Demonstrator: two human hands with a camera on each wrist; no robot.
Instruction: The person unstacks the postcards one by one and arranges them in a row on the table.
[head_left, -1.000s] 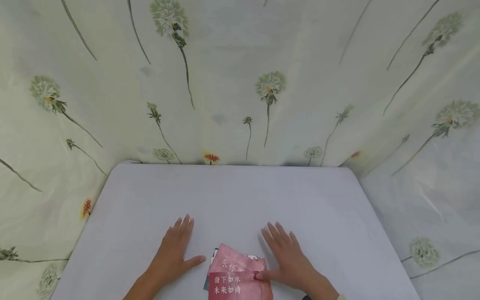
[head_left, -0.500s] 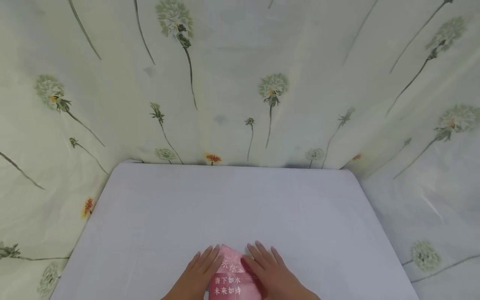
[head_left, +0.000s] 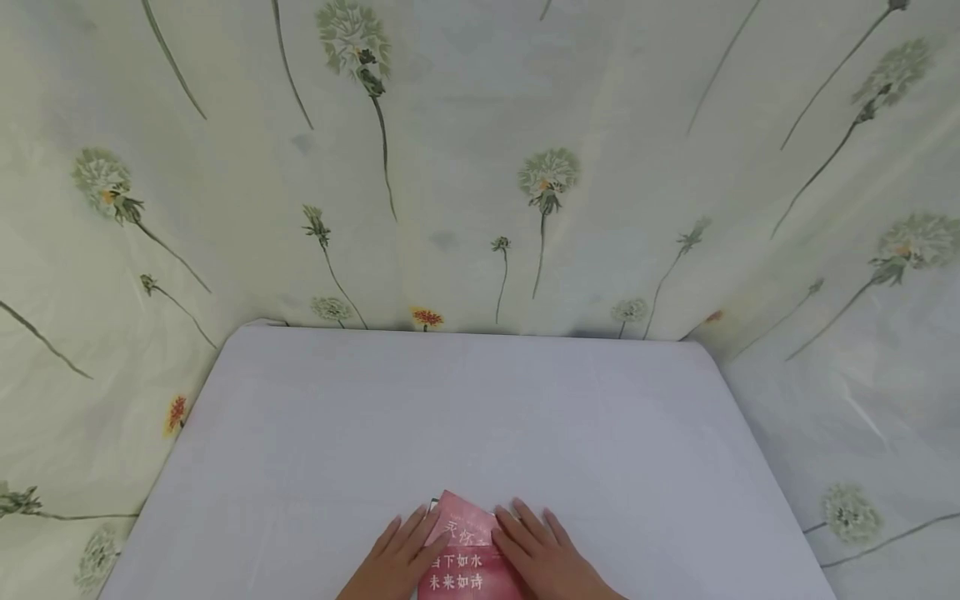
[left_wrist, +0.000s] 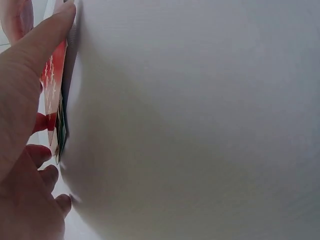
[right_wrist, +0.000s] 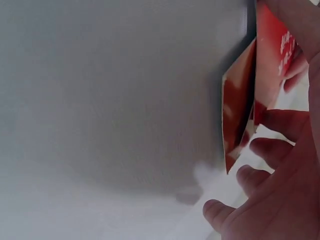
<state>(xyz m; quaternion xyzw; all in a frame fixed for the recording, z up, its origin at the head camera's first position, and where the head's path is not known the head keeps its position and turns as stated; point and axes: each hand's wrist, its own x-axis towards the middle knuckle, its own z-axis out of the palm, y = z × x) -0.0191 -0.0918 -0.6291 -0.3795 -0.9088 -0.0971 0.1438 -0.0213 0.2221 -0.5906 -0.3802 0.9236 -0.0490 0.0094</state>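
Note:
A loose pile of cards lies at the table's near edge. On top is a red card (head_left: 461, 573) with two lines of white characters, and a pink card (head_left: 459, 510) sticks out tilted beyond it. My left hand (head_left: 397, 557) rests along the pile's left side, fingers extended and fingertips over the card edges. On the opposite side my right hand (head_left: 551, 557) does likewise. In the left wrist view, darker cards (left_wrist: 61, 130) show beneath the red one. The right wrist view has a reddish-brown card (right_wrist: 236, 110) jutting out at an angle from under the others.
A white-covered table (head_left: 480, 408) stretches away beyond the hands. A pale curtain with dandelion prints (head_left: 450, 167) hangs behind it and along both sides.
Both hands have come inward from beside the pile, where they were spread apart, onto its left and right edges. Over the last half second they have shifted slightly toward the near edge.

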